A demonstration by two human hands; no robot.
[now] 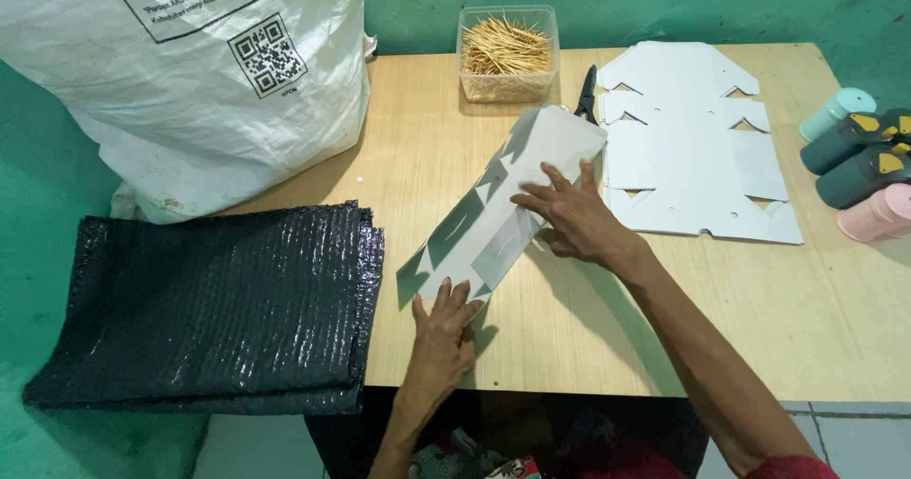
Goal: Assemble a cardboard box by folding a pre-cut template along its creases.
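Observation:
A white die-cut cardboard box blank (512, 189) lies diagonally on the wooden table (607, 346), partly folded, with its flaps raised. My right hand (569, 215) presses flat on its middle, fingers spread. My left hand (441, 325) rests at its near lower end, fingertips touching the flap edge. Neither hand grips anything.
A stack of flat white box blanks (697, 156) lies at the right. Behind stand a clear tub of thin sticks (506, 54) and black scissors (587, 93). Pastel bottles (859, 161) sit at the right edge. A white woven sack (190, 80) and folded black sheets (218, 313) are left.

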